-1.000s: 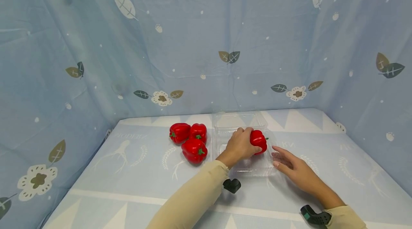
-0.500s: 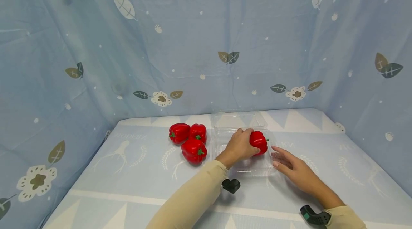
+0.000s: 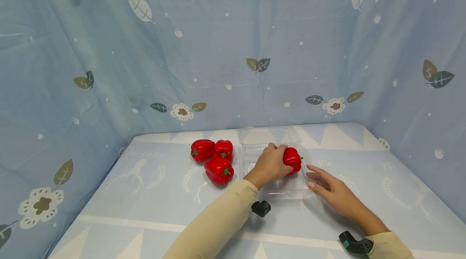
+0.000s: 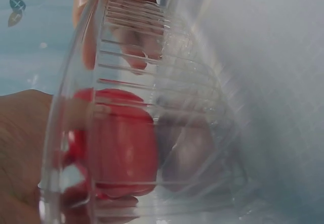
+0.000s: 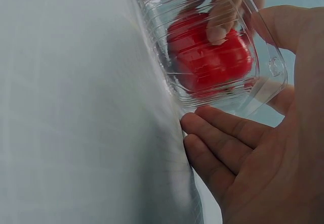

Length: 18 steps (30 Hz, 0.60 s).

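A red bell pepper (image 3: 292, 161) with a green stem is in the clear plastic clamshell container (image 3: 285, 192). My left hand (image 3: 271, 166) reaches over the container's left side and grips this pepper from the left. Through the clear wall in the left wrist view, the pepper (image 4: 124, 148) shows low inside. My right hand (image 3: 338, 194) is at the container's right wall, its fingers fairly straight. In the right wrist view, the right hand's thumb lies at the container's rim (image 5: 276, 64), and its fingertips are beside the lower outer wall.
Several red bell peppers (image 3: 219, 170) lie grouped on the patterned tablecloth (image 3: 145, 194), left of the container. The container's lid (image 3: 269, 135) lies folded back behind it. A blue curtain (image 3: 218, 48) with leaf prints hangs at the back and sides.
Both hands and the pepper in the container stay almost in place. The whole head view shifts very slightly.
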Tool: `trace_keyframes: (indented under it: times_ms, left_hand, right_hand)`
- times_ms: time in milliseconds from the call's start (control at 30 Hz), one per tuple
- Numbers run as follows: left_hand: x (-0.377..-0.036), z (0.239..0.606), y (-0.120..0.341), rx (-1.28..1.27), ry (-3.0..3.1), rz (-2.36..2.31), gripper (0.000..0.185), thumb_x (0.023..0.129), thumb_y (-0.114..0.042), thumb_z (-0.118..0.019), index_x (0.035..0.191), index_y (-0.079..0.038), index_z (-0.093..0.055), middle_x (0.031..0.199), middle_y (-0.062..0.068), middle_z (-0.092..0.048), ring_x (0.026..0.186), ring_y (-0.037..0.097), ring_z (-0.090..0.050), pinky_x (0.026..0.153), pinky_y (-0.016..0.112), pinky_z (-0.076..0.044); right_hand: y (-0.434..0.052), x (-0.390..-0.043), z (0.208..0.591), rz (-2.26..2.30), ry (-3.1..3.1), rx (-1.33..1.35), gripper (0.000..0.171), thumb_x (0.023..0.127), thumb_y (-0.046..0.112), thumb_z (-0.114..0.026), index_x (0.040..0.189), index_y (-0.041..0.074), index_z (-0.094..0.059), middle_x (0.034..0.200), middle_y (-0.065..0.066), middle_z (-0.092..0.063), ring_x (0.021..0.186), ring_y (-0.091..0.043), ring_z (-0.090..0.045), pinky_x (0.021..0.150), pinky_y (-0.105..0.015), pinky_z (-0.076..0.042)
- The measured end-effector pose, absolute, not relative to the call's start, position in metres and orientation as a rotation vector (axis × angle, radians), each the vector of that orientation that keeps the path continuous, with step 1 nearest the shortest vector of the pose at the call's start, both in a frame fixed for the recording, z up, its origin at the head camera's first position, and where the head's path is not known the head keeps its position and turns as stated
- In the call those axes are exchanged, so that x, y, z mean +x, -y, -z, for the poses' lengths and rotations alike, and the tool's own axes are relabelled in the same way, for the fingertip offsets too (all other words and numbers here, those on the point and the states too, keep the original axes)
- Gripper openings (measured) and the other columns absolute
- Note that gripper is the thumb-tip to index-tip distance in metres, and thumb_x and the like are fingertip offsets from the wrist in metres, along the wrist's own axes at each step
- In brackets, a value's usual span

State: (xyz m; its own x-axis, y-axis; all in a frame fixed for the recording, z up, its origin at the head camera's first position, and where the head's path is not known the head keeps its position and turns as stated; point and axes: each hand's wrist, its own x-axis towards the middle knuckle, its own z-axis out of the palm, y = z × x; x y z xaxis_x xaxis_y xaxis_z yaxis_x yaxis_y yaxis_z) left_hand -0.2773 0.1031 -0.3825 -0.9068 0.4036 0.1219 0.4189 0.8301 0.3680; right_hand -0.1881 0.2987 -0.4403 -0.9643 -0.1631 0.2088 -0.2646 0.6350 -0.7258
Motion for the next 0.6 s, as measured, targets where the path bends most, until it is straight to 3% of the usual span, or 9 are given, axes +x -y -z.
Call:
trace_keyframes:
  times_ms: [600]
  left_hand:
    - [-0.2792, 0.3775, -0.1062, -0.648, 3.038, 0.662, 0.063, 0.079, -0.042, -0.074, 0.135, -0.026, -0.051, 0.113, 0.001, -0.054, 0.099, 0.016, -0.055, 0.081, 0.031, -0.053]
  right_hand:
    - [-0.2976, -0.1872, 0.4384, -1.238, 2.730, 0.363, 0.057, 0.095, 0.034, -0.059, 0.145, 0.018, -0.038, 0.130, -0.012, -0.057, 0.116, -0.027, -0.058, 0.089, -0.021, -0.046]
